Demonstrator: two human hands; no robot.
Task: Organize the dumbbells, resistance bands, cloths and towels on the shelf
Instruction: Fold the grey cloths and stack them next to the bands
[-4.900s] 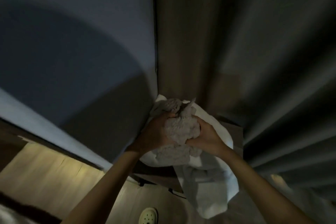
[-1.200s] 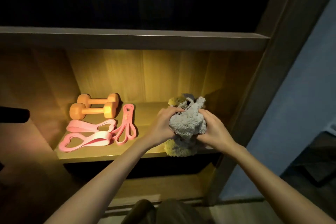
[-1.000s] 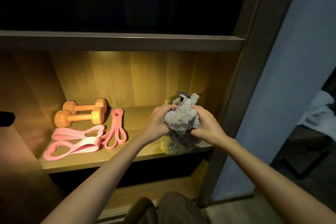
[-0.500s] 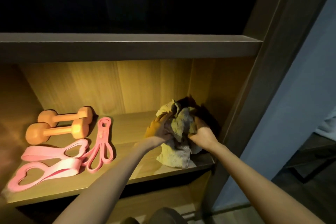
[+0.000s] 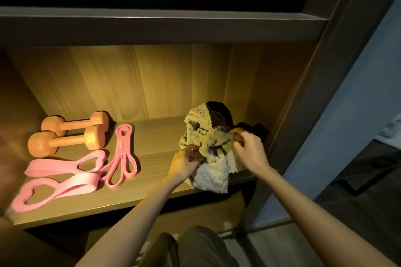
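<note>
Towel (image 5: 206,136) has settled onto shelf (image 5: 156,136), right of bands (image 5: 80,183)

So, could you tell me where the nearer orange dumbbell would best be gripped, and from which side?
Probably round the thin bar of the nearer dumbbell, between its two thick heads, coming from above. It lies on its side, the second dumbbell sits close behind and the pink bands lie just in front, so above is the open side.
</note>
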